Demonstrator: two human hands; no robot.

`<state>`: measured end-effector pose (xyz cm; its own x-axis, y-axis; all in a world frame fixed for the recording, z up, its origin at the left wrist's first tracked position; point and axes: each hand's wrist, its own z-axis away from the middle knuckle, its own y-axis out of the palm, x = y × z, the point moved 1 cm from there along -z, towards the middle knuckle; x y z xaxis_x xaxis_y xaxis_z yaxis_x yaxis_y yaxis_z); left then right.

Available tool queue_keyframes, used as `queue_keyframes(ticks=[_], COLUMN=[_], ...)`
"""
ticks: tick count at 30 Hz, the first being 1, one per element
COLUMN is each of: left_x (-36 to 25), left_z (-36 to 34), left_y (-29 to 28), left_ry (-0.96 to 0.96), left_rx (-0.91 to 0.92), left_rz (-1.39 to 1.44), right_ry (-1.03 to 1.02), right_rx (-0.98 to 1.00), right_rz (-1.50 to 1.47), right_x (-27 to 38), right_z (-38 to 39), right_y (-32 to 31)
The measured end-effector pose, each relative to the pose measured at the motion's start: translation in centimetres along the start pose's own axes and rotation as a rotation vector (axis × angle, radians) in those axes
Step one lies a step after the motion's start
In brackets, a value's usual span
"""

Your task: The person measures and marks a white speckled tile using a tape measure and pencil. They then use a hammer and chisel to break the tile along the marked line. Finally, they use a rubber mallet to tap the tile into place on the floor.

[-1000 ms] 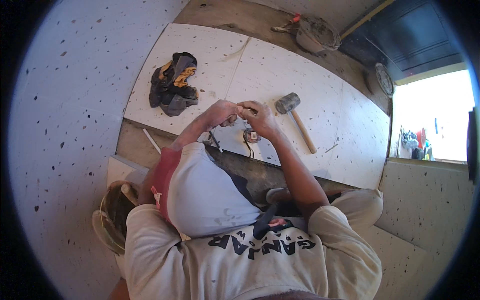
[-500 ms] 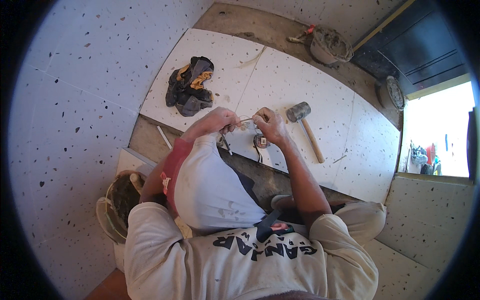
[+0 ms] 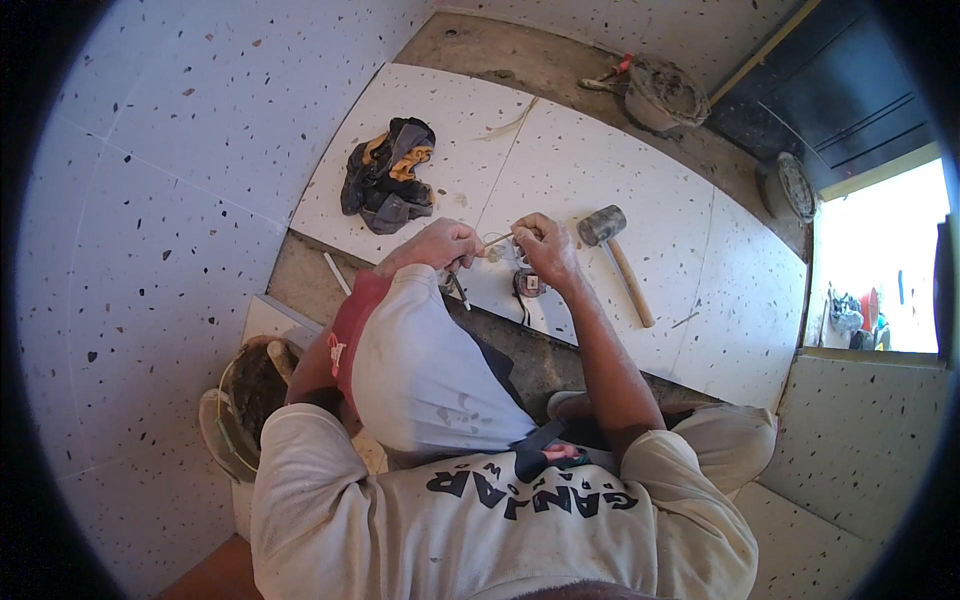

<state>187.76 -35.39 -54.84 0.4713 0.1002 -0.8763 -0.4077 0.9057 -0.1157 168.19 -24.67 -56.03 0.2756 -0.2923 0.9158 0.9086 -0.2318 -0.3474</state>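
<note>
Hands meet over white floor tiles (image 3: pixel 600 160): my left hand (image 3: pixel 437 245) and right hand (image 3: pixel 541 248) pinch a thin white strip (image 3: pixel 497 239); mallet (image 3: pixel 615 250) lies beside.

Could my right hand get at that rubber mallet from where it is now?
Probably yes. The right hand is up by the left hand, both pinching small parts, and the rubber mallet lies just beside it on the white tile with nothing between.
</note>
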Motion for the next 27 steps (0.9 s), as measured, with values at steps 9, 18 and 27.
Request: queue_keyframes(ticks=[9, 18, 27], left_x=[0.4, 2.1, 1.7], left_z=[0.0, 0.5, 1.5], left_y=[0.0, -1.9, -7.6], left_ry=[0.009, 0.018, 0.075], left_rx=[0.01, -0.176, -0.513], left_rz=[0.04, -0.163, -0.43], right_ry=[0.047, 0.17, 0.21], right_rx=[0.153, -0.272, -0.344], right_rz=[-0.283, -0.517, -0.144], right_x=[0.2, -0.4, -5.8], right_z=[0.3, -1.0, -1.2], right_y=[-0.6, -4.0, -6.5])
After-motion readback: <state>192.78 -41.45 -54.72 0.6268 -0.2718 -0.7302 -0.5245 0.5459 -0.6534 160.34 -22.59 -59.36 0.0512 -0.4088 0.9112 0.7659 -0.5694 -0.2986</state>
